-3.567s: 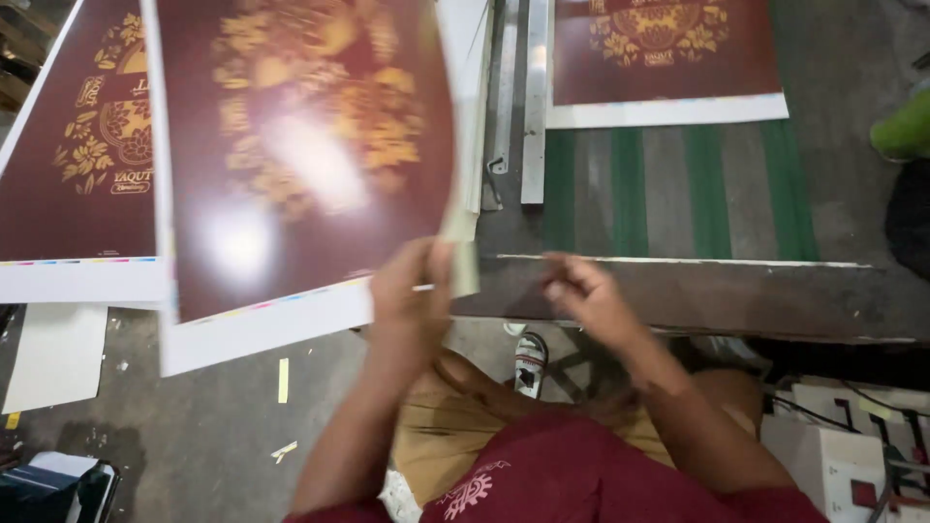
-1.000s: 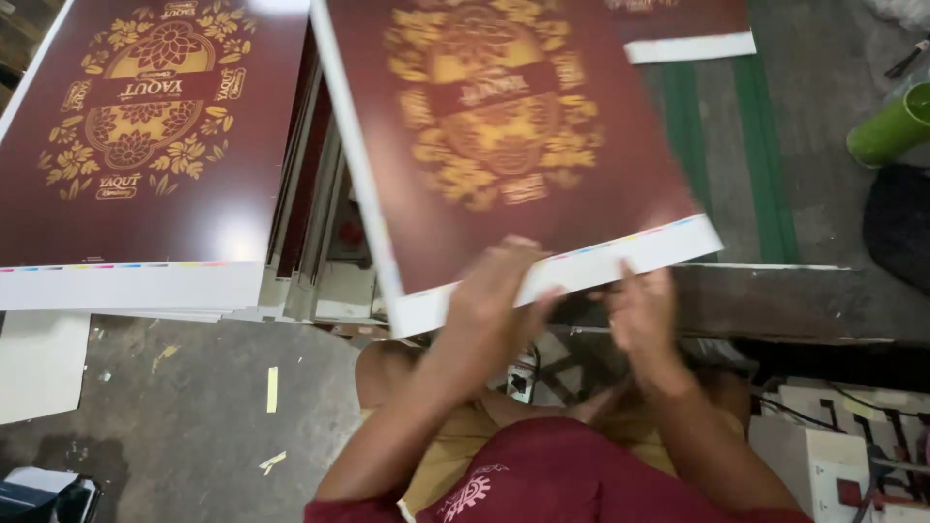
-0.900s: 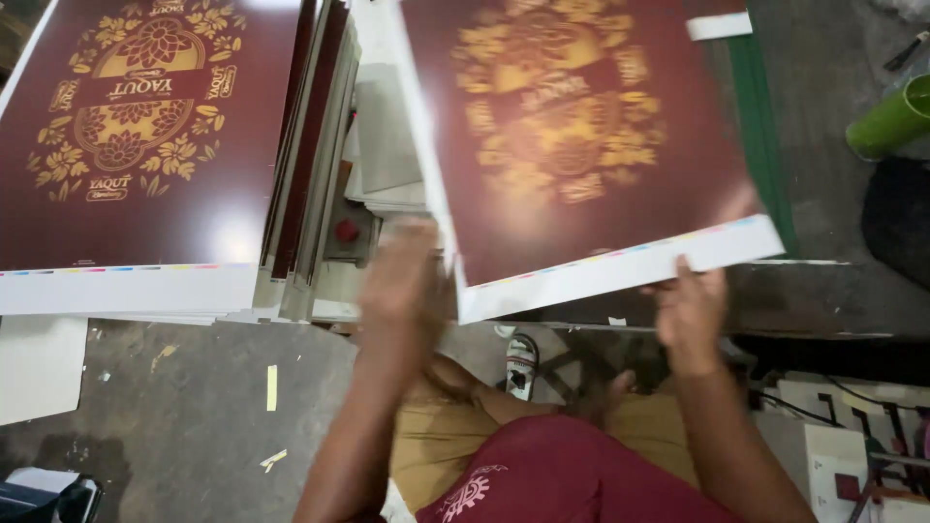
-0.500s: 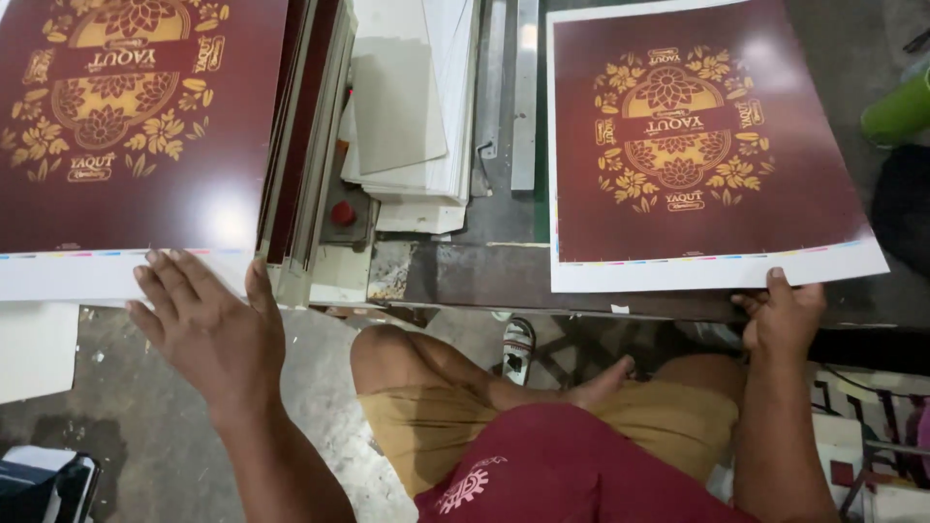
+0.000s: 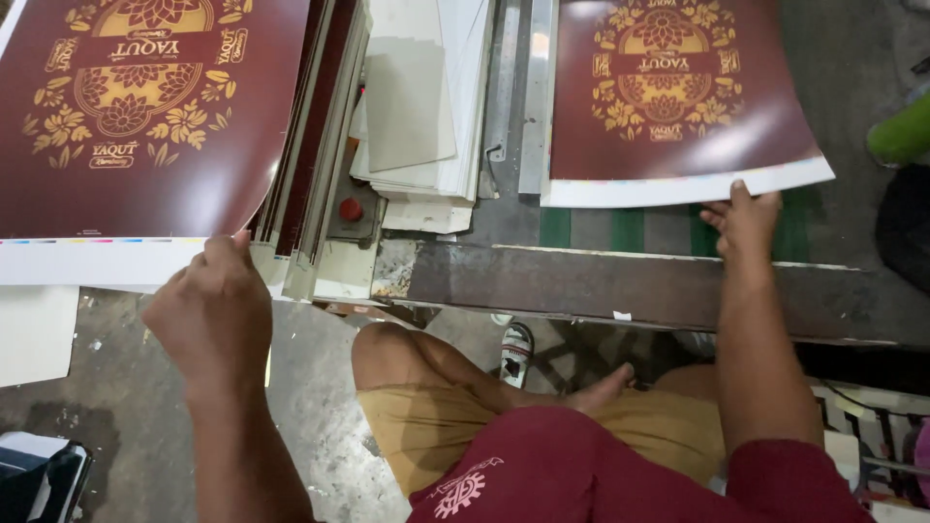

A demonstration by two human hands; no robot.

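The left hand (image 5: 208, 315) pinches the near white edge of the left maroon sheet (image 5: 136, 116), while the right hand (image 5: 744, 218) grips the right sheet's (image 5: 678, 97) near edge, bare table (image 5: 620, 281) between them.

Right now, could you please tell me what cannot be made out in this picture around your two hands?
- Head view: left hand at the left sheet; its fingertips are hidden behind the hand, so the grip is unclear.
- Right sheet: top cut off by the frame edge.
- Right hand: whether it pinches or only presses the sheet's edge is unclear.
- Green thing: cut off at right, blurred.
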